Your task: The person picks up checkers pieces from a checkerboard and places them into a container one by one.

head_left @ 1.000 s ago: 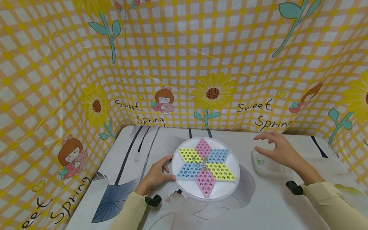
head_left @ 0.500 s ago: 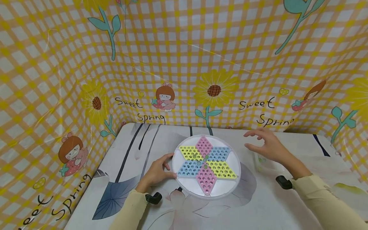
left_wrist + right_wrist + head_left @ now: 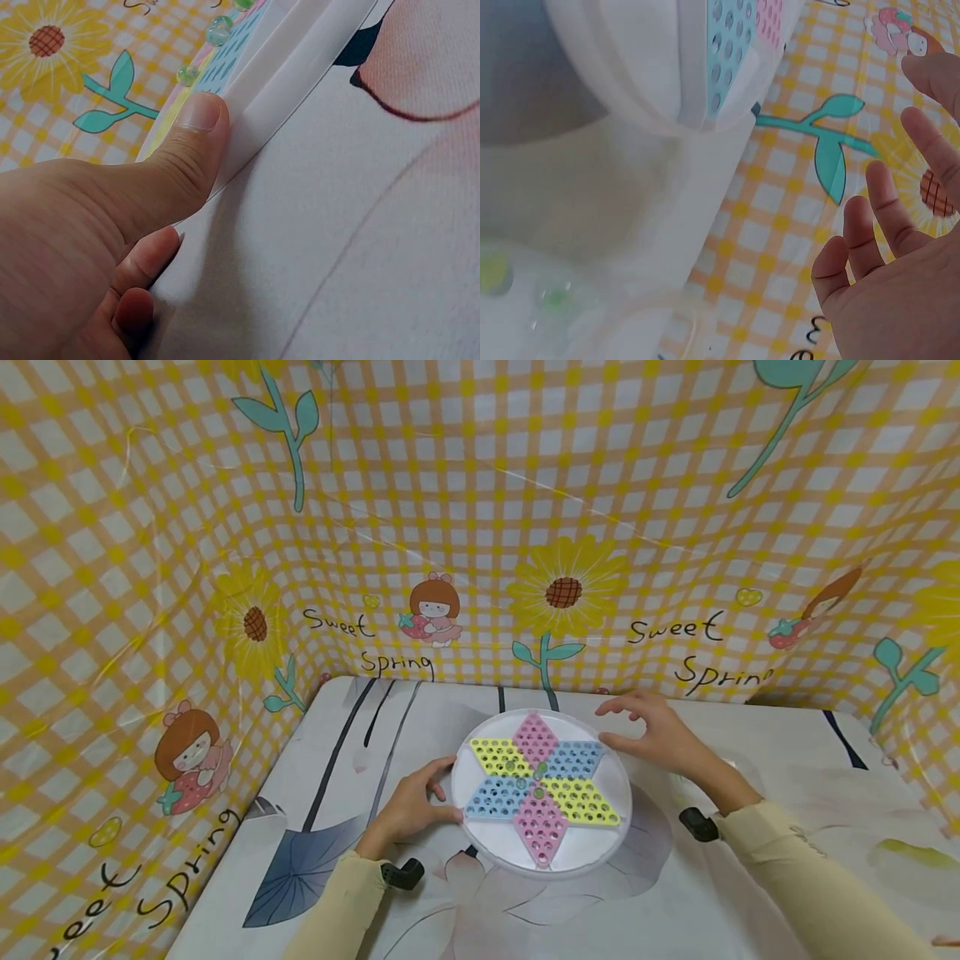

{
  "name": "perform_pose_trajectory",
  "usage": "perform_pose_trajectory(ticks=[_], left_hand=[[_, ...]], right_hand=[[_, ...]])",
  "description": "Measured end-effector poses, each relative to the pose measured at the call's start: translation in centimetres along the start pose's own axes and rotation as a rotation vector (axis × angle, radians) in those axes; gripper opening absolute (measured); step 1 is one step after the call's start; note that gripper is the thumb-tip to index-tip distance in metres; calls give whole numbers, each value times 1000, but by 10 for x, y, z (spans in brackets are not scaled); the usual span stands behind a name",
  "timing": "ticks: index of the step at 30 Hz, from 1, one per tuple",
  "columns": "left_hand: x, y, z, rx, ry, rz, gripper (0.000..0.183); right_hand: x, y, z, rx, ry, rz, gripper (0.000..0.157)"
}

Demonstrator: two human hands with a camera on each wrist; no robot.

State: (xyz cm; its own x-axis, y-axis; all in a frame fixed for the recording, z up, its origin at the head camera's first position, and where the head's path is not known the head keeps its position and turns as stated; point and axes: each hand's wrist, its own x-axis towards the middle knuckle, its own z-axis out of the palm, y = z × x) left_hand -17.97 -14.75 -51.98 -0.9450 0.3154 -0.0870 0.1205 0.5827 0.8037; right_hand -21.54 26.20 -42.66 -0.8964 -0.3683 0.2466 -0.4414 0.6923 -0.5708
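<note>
A round white Chinese checkers board (image 3: 480,852) with pink, yellow and blue star points lies on the table in the head view. Several green and clear marbles (image 3: 538,793) sit around its centre. My left hand (image 3: 411,806) holds the board's left rim between thumb and index finger. In the left wrist view the thumb (image 3: 199,124) lies against the rim, while other fingers curl below, off it. My right hand (image 3: 652,739) hovers by the board's far right edge, its fingers spread and holding nothing. The right wrist view shows that palm bare.
To the right, partly behind my right wrist, stands a clear container (image 3: 686,789); green marbles (image 3: 555,298) show blurred inside it. A flower-print cloth covers the table (image 3: 570,927). A yellow checked curtain (image 3: 465,510) encloses the back and sides.
My right hand has moved left from above the clear container to the board's far right edge. My left hand stays on the rim. The head view has tilted slightly.
</note>
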Motion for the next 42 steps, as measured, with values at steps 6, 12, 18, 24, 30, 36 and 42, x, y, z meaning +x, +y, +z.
perform_pose_trajectory(ticks=[6,12,18,24,30,36,42], left_hand=[[1,0,1,6,-2,3,94],[1,-1,1,13,3,19,93],[1,-2,1,10,8,23,92],[0,-2,0,9,10,20,92],[0,-3,0,4,2,17,92],[0,-4,1,10,6,18,92],[1,-6,1,14,5,28,93]], right_hand=[[9,-3,12,35,-35,16,32],[16,-11,22,70,-81,56,36],[23,-13,36,78,-105,50,38],[29,-15,50,107,-175,42,42],[32,-16,63,116,-268,6,45],[36,-18,74,111,-363,59,42],[38,-18,82,50,-399,72,37]])
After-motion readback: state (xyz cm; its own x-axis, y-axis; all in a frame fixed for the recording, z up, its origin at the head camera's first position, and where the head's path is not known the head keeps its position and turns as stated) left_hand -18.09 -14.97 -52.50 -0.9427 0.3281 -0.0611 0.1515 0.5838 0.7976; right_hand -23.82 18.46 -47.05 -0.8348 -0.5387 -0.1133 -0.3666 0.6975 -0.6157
